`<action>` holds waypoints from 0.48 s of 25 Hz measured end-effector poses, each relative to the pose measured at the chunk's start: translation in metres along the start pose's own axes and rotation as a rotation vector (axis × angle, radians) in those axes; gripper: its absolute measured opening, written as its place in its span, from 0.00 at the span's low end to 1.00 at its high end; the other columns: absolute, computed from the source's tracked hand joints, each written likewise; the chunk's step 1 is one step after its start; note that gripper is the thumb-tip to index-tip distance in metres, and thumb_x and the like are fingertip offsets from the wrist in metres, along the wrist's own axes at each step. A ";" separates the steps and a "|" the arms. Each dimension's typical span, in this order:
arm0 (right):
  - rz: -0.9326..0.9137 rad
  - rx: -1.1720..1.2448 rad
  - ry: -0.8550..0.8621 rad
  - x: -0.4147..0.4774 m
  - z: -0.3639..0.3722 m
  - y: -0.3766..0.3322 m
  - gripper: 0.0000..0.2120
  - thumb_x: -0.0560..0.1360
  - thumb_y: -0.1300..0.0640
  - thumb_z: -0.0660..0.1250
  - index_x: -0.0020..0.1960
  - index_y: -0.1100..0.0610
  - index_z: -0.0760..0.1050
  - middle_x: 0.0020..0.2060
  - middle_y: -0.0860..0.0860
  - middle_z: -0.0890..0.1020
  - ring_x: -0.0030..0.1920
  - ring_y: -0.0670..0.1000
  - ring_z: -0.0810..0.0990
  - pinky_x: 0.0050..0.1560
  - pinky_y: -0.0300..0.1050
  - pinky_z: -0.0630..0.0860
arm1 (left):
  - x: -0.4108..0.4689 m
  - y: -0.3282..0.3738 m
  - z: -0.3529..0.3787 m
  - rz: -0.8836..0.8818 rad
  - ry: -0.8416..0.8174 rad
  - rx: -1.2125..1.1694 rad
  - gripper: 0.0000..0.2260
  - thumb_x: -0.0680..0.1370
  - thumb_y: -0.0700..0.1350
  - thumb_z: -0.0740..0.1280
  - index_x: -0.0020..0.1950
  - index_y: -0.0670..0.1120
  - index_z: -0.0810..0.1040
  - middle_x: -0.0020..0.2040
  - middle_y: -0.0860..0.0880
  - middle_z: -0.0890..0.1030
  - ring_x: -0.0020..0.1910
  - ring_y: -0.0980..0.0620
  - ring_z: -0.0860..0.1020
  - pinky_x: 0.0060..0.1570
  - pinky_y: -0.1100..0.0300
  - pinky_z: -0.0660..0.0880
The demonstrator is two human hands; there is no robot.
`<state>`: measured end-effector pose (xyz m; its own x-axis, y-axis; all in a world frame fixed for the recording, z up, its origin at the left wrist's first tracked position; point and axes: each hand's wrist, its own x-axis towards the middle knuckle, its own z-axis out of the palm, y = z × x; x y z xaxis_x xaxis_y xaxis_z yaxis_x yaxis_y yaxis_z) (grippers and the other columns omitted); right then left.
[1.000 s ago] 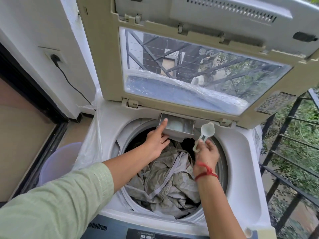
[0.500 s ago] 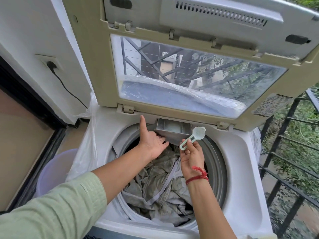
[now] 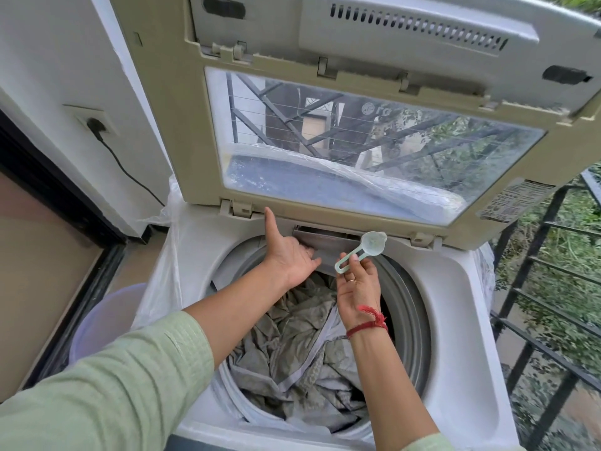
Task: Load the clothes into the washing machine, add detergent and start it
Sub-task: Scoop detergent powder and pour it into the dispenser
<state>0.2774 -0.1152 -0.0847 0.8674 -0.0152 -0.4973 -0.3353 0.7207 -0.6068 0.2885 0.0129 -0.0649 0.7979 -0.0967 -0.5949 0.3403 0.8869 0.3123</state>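
Pushed back since a second ago, the grey detergent drawer now sits almost flush in its slot at centre frame, just under the raised beige lid with its glass window. The left hand presses the drawer front with bent fingers, index finger straight up, gripping nothing. The right hand pinches the looped handle of a pale green, translucent plastic scoop, whose round bowl is over the drawer's right end. Crumpled grey-beige clothes fill the drum of the white washing machine, lower centre.
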 end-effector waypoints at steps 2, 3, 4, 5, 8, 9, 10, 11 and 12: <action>0.014 -0.001 -0.004 0.000 0.000 -0.001 0.06 0.78 0.67 0.60 0.47 0.57 0.70 0.44 0.54 0.77 0.43 0.47 0.82 0.39 0.36 0.80 | 0.002 0.004 0.001 -0.016 -0.003 -0.040 0.61 0.57 0.81 0.55 0.77 0.42 0.45 0.77 0.40 0.50 0.76 0.43 0.48 0.74 0.43 0.46; 0.021 0.002 -0.008 0.000 0.001 -0.002 0.06 0.78 0.67 0.60 0.47 0.57 0.70 0.44 0.54 0.78 0.41 0.46 0.83 0.39 0.36 0.80 | 0.002 0.006 0.003 -0.019 -0.002 -0.067 0.62 0.56 0.81 0.56 0.77 0.42 0.45 0.77 0.40 0.50 0.76 0.43 0.49 0.74 0.43 0.47; 0.029 0.006 -0.016 -0.002 0.002 -0.004 0.06 0.78 0.67 0.59 0.47 0.57 0.71 0.44 0.53 0.78 0.39 0.45 0.83 0.39 0.36 0.80 | 0.001 0.007 0.006 -0.014 0.003 -0.103 0.62 0.56 0.81 0.57 0.77 0.42 0.44 0.77 0.40 0.49 0.76 0.42 0.49 0.74 0.43 0.47; 0.038 0.010 -0.027 -0.004 0.003 -0.007 0.07 0.78 0.67 0.59 0.47 0.57 0.71 0.43 0.53 0.78 0.39 0.45 0.83 0.39 0.36 0.80 | -0.001 0.007 0.010 0.001 0.020 -0.139 0.61 0.57 0.80 0.57 0.77 0.42 0.44 0.77 0.40 0.49 0.76 0.42 0.48 0.74 0.44 0.47; 0.046 -0.035 -0.059 -0.018 0.009 -0.018 0.06 0.78 0.67 0.59 0.48 0.58 0.71 0.41 0.53 0.78 0.41 0.47 0.81 0.38 0.36 0.80 | -0.010 0.005 0.020 0.052 0.064 -0.193 0.57 0.62 0.79 0.54 0.77 0.44 0.41 0.78 0.43 0.46 0.77 0.43 0.46 0.74 0.44 0.44; 0.043 -0.076 -0.066 -0.025 0.009 -0.022 0.06 0.78 0.68 0.60 0.48 0.58 0.71 0.41 0.53 0.78 0.41 0.47 0.81 0.37 0.35 0.80 | -0.012 0.006 0.020 0.056 0.068 -0.193 0.56 0.62 0.79 0.54 0.77 0.44 0.42 0.78 0.43 0.47 0.77 0.43 0.47 0.74 0.44 0.45; 0.043 -0.119 -0.077 -0.033 0.009 -0.025 0.06 0.77 0.68 0.61 0.48 0.58 0.71 0.40 0.53 0.78 0.39 0.46 0.81 0.37 0.35 0.79 | -0.013 0.008 0.020 0.056 0.064 -0.190 0.56 0.61 0.79 0.54 0.77 0.45 0.43 0.78 0.44 0.48 0.77 0.44 0.49 0.74 0.43 0.46; 0.044 -0.163 -0.089 -0.044 0.006 -0.027 0.05 0.77 0.68 0.61 0.49 0.59 0.71 0.39 0.53 0.79 0.38 0.45 0.81 0.37 0.35 0.79 | -0.013 0.009 0.021 0.059 0.069 -0.184 0.57 0.61 0.80 0.54 0.78 0.46 0.44 0.78 0.44 0.49 0.76 0.44 0.51 0.73 0.43 0.48; 0.051 -0.208 -0.095 -0.056 0.002 -0.028 0.05 0.77 0.68 0.61 0.49 0.59 0.72 0.37 0.52 0.80 0.37 0.45 0.81 0.37 0.35 0.78 | -0.014 0.009 0.023 0.068 0.085 -0.191 0.56 0.61 0.79 0.55 0.78 0.47 0.45 0.78 0.45 0.50 0.76 0.44 0.52 0.73 0.43 0.49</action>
<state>0.2390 -0.1333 -0.0389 0.8750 0.0900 -0.4757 -0.4393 0.5606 -0.7020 0.2916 0.0122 -0.0368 0.7682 -0.0022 -0.6402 0.1804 0.9602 0.2131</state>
